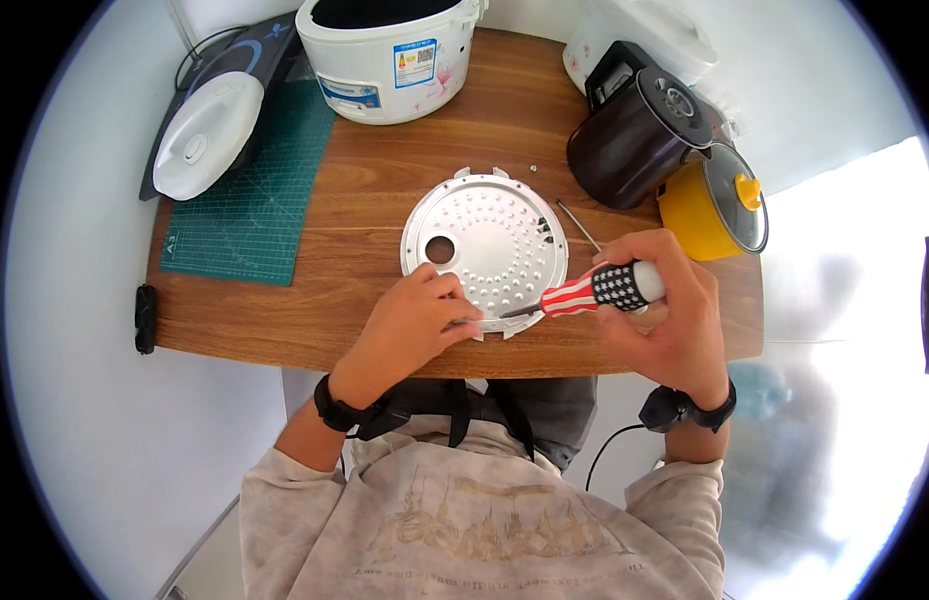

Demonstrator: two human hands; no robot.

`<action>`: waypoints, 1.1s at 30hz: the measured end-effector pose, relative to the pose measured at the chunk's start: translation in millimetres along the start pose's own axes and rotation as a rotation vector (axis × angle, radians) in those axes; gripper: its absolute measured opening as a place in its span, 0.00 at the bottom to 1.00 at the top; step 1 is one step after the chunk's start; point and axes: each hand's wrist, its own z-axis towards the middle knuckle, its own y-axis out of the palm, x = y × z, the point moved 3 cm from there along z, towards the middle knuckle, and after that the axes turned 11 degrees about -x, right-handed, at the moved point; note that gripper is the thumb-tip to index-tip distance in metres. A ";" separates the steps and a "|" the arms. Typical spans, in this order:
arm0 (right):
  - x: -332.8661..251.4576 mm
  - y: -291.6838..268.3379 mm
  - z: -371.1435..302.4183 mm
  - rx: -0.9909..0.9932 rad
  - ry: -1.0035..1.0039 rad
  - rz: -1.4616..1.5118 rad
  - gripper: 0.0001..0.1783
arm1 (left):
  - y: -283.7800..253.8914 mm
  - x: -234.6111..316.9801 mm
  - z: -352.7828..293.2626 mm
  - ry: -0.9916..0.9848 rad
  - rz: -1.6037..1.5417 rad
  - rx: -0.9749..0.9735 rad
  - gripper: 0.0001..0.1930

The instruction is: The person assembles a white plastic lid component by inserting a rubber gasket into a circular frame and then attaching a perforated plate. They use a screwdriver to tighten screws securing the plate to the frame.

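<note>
A round silver metal plate [500, 235] with rows of raised dimples and one dark hole lies flat on the wooden table before me. My left hand [425, 312] rests at its near left rim, thumb and fingers curled together there; whether a small part sits between them is hidden. My right hand [675, 318] grips a screwdriver [595, 291] by its red, white and dark starred handle. The shaft points left, and its tip meets the plate's near rim close to my left fingertips. Some small dark bits [546, 230] lie on the plate's right side.
A white rice cooker body [390, 75] stands at the back. On the left are a green cutting mat [247, 225] and a white lid [207, 135]. To the right stand a dark kettle [625, 145] and a yellow pot [697, 215]. A thin metal rod [579, 224] lies beside the plate.
</note>
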 end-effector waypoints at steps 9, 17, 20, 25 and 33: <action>17.7 -13.7 -17.2 0.068 0.088 0.081 0.20 | 9.6 5.4 1.9 0.039 -0.006 0.015 0.11; 19.2 -11.3 -13.5 0.065 0.049 0.158 0.21 | 0.1 -8.1 2.2 0.068 -0.218 -0.076 0.13; 13.8 -4.2 -10.2 0.029 0.018 0.153 0.21 | -3.5 -3.3 3.6 -0.030 -0.298 -0.106 0.12; 7.7 7.5 -4.7 -0.028 -0.028 0.106 0.21 | 2.2 2.8 6.0 0.006 -0.270 -0.051 0.11; 1.2 10.5 -0.1 -0.010 -0.018 0.077 0.21 | 3.4 4.1 5.1 0.020 -0.301 -0.041 0.12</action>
